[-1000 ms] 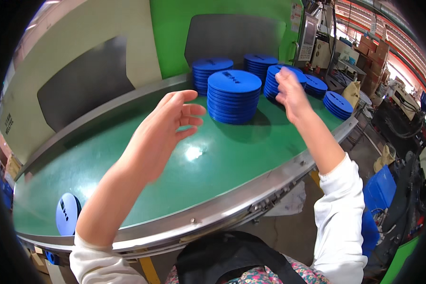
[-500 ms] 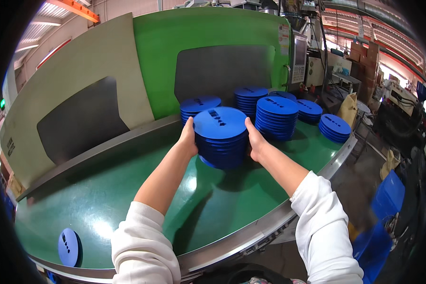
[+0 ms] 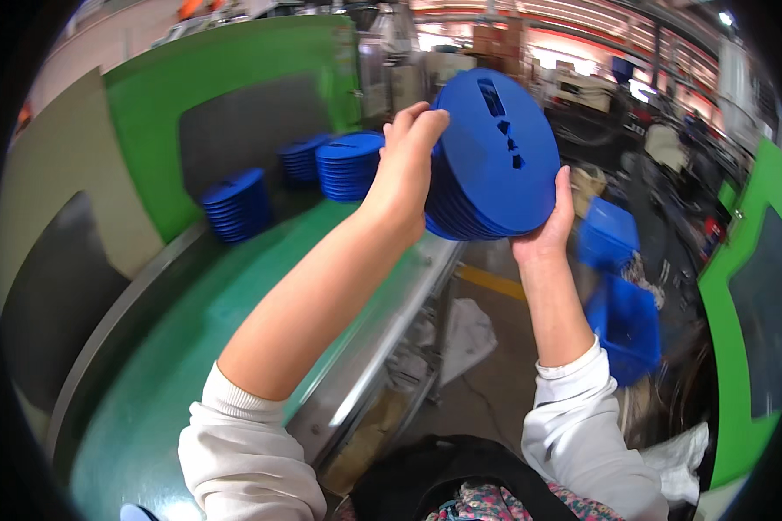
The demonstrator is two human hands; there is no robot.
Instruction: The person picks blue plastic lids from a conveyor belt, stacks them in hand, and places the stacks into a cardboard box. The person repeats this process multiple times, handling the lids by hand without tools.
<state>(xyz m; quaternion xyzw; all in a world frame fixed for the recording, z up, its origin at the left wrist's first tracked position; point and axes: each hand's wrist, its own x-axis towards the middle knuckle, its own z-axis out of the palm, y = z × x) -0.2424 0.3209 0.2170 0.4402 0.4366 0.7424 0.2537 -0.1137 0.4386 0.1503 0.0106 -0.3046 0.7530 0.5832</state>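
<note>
A stack of round blue plastic discs (image 3: 495, 156) with small cutouts is held up between my two hands, tilted so its top face turns toward me. My left hand (image 3: 406, 165) is closed on its left side, fingers over the upper edge. My right hand (image 3: 547, 226) supports it from the lower right, thumb along the rim. The stack is beyond the right edge of the green conveyor belt (image 3: 191, 347). Other blue disc stacks stand at the belt's far end: a left stack (image 3: 237, 207), a rear stack (image 3: 302, 162) and a right stack (image 3: 347, 168).
A green and beige machine (image 3: 139, 130) runs along the belt's far side. To the right on the floor stand blue bins (image 3: 624, 326), with another green machine (image 3: 756, 321) at the right edge. A single blue disc (image 3: 136, 512) shows at the lower left.
The held stack has been lifted from over the belt and carried right, past its edge, and tilted. My view has swung right, and my left hand now reaches over the stack's upper edge.
</note>
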